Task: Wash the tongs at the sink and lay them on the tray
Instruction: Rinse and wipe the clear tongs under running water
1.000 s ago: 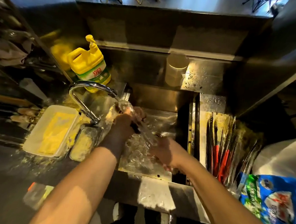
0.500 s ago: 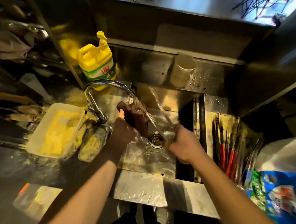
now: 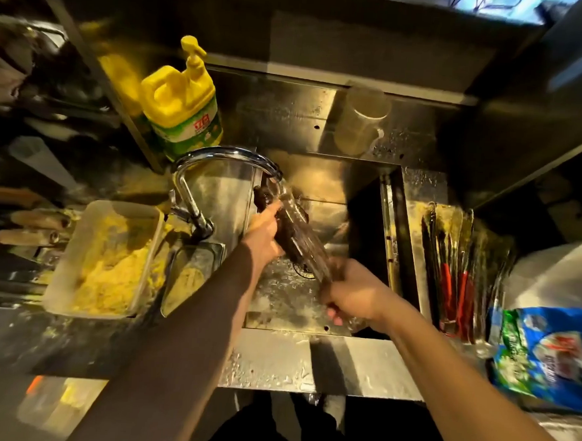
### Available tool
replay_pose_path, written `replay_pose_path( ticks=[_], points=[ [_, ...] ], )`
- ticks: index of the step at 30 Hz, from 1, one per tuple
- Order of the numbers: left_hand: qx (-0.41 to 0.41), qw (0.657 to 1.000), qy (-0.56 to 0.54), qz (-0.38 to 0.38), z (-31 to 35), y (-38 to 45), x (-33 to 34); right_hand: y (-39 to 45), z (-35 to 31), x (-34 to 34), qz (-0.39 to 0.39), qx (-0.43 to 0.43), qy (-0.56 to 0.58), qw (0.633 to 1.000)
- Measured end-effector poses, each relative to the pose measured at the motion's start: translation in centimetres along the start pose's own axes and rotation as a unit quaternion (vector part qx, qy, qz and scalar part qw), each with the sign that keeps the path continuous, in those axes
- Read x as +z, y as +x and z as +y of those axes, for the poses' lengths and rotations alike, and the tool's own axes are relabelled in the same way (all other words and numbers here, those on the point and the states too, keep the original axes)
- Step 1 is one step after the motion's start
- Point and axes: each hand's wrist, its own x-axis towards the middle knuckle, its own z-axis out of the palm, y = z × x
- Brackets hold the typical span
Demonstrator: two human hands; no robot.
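Observation:
Metal tongs (image 3: 307, 245) slant across the steel sink (image 3: 323, 174) under running water from the chrome tap (image 3: 225, 155). My right hand (image 3: 353, 292) grips their near end. My left hand (image 3: 265, 229) holds a dark scouring pad (image 3: 284, 226) against the tongs close to the spout. The tongs are blurred by motion and water. On the tray (image 3: 416, 214) to the right of the sink lie several other tongs (image 3: 453, 274), some with red handles.
A yellow detergent bottle (image 3: 182, 104) stands behind the tap. A clear jug (image 3: 362, 122) sits on the sink's back ledge. A plastic tub (image 3: 106, 256) of yellow crumbs and a small steel pan (image 3: 191, 275) lie left of the sink. A blue bag (image 3: 547, 352) lies at the right.
The left hand with the pad has slid up the tongs toward the spout. The right hand has shifted slightly nearer and lower. The view has moved closer.

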Motion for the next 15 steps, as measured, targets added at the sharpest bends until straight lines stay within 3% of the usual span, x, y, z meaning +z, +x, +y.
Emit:
replay_pose_path(
  ticks=[2, 5, 15],
  points=[
    [-0.016, 0.999, 0.032, 0.034, 0.0, 0.6, 0.1, 0.4, 0.3, -0.3, 0.02, 0.001, -0.042, 0.999],
    [-0.044, 0.998, 0.048, 0.02, -0.5, 0.5, 0.8, 0.9, 0.4, 0.2, 0.051, -0.006, -0.044, 0.998],
    [0.014, 0.998, 0.029, 0.051, -0.5, 0.4, 2.6, 0.9, 0.9, -0.4, 0.044, -0.009, -0.029, 0.999]
  ],
)
